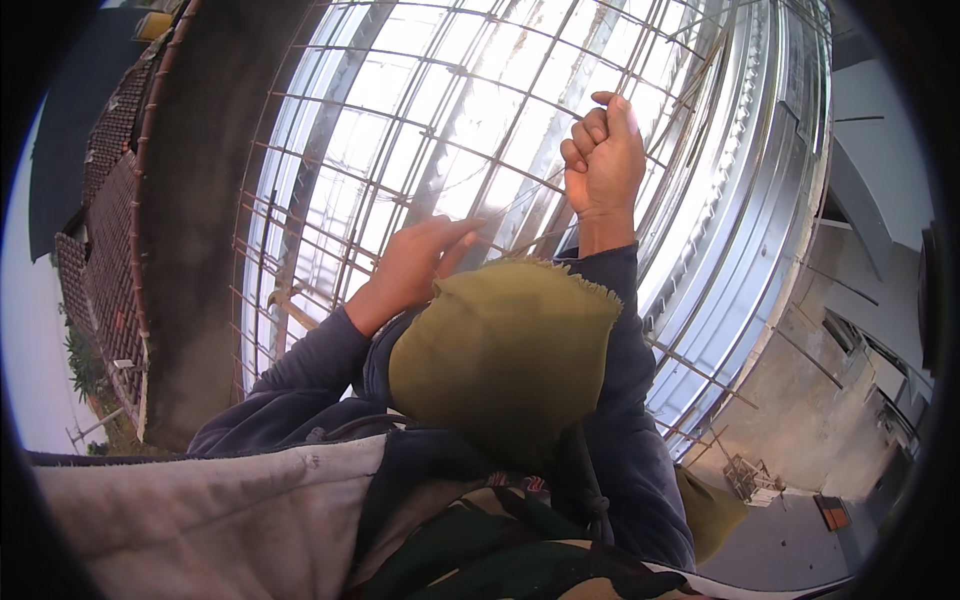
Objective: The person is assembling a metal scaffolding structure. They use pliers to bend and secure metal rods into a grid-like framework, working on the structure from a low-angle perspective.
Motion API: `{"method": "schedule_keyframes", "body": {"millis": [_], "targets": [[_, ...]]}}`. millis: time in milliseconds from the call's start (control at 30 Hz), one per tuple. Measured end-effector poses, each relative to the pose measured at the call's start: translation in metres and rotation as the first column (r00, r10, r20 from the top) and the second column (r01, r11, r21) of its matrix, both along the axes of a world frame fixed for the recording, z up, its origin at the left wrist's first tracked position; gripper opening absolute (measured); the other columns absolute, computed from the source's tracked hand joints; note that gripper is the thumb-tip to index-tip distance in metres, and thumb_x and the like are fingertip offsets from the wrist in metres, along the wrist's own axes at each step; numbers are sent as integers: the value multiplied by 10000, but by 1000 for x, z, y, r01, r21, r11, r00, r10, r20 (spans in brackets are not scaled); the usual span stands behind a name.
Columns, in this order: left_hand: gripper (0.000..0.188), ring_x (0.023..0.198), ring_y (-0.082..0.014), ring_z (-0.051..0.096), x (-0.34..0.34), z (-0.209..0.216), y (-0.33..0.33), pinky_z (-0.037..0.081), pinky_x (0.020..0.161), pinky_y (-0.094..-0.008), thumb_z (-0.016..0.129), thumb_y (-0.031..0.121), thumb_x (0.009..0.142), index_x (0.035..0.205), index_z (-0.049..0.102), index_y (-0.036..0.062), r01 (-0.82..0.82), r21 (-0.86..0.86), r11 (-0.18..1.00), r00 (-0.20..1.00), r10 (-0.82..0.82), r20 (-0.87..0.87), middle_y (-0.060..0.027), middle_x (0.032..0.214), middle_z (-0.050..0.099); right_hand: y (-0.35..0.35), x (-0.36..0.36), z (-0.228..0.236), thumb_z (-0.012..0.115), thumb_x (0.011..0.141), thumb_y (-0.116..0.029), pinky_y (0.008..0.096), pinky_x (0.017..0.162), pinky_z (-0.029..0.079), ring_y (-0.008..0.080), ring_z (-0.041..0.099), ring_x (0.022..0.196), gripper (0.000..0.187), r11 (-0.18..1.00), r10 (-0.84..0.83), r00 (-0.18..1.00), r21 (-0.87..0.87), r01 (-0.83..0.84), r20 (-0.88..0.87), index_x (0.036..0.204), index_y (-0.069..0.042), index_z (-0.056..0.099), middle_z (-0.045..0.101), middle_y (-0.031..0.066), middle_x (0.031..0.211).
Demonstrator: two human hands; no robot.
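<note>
A grid of thin steel bars (441,133) lies over shiny ribbed metal sheeting (335,185). My right hand (607,160) is raised above the bars at the upper right, fingers curled in and thumb pointing up. Whatever it grips is too thin or hidden to make out. Lower and to the left, my left hand (412,262) reaches over the grid, its forefinger and thumb stretched toward the right. Thin strands run across the gap between the hands; whether they are loose wire I cannot tell. Olive cloth (505,350) hides part of my forearms.
Left of my left forearm, a hammer-like tool (294,308) with a pale handle rests on the bars. Bar ends (705,370) stick out past the sheeting's right edge, with a drop to ground (790,400) below. Tiled roofs (112,250) stand beyond a dark wall (200,220) at left.
</note>
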State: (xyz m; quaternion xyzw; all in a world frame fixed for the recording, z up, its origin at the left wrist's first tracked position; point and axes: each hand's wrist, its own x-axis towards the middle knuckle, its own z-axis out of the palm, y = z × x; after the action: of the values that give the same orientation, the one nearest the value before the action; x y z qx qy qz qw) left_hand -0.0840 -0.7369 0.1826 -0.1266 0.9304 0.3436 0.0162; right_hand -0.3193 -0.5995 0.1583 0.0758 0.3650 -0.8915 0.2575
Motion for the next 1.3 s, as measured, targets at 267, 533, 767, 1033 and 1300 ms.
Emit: {"method": "schedule_keyframes", "body": {"millis": [267, 533, 767, 1033, 1300], "targets": [[430, 901, -280, 707, 14, -74, -32, 556, 822, -423, 717, 390, 1052, 1278, 734, 24, -75, -27, 997, 967, 80, 241, -154, 945, 736, 221, -85, 14, 532, 1176, -259, 233, 464, 235, 37, 242, 555, 350, 988, -155, 952, -15, 156, -265, 1381, 17, 597, 323, -63, 729], [379, 1029, -425, 717, -65, -151, -66, 563, 914, -514, 597, 398, 1101, 1212, 745, 68, 70, -312, 947, 921, 59, 385, -189, 1098, 765, 300, -80, 22, 557, 1167, -230, 252, 490, 229, 68, 238, 581, 328, 957, -236, 924, -238, 167, -300, 1386, 11, 601, 308, -30, 750], [156, 761, -351, 726, 37, -16, -116, 579, 670, -437, 685, 216, 1075, 1137, 752, 89, -355, -569, 742, 930, 217, -298, -98, 918, 719, 383, -61, 55, 522, 1166, -174, 275, 516, 216, 84, 238, 584, 263, 878, -329, 847, -465, 112, -418, 1301, 25, 630, 294, -28, 735], [107, 752, -300, 730, 130, 71, -159, 574, 649, -400, 708, 163, 1050, 1124, 766, 112, -686, -623, 375, 727, 313, -612, -71, 922, 730, 365, -63, 92, 513, 1147, -152, 281, 535, 227, 100, 241, 585, 223, 873, -407, 762, -459, 164, -504, 1221, 22, 629, 297, -23, 741], [302, 982, -423, 700, 137, -147, -192, 548, 895, -523, 576, 301, 1116, 1225, 756, 84, -570, -559, 602, 773, 623, -118, -191, 1053, 729, 269, -61, 102, 505, 1171, -178, 270, 519, 247, 82, 258, 582, 310, 895, -279, 813, -444, 27, -511, 1374, 36, 600, 314, -24, 761]]}}
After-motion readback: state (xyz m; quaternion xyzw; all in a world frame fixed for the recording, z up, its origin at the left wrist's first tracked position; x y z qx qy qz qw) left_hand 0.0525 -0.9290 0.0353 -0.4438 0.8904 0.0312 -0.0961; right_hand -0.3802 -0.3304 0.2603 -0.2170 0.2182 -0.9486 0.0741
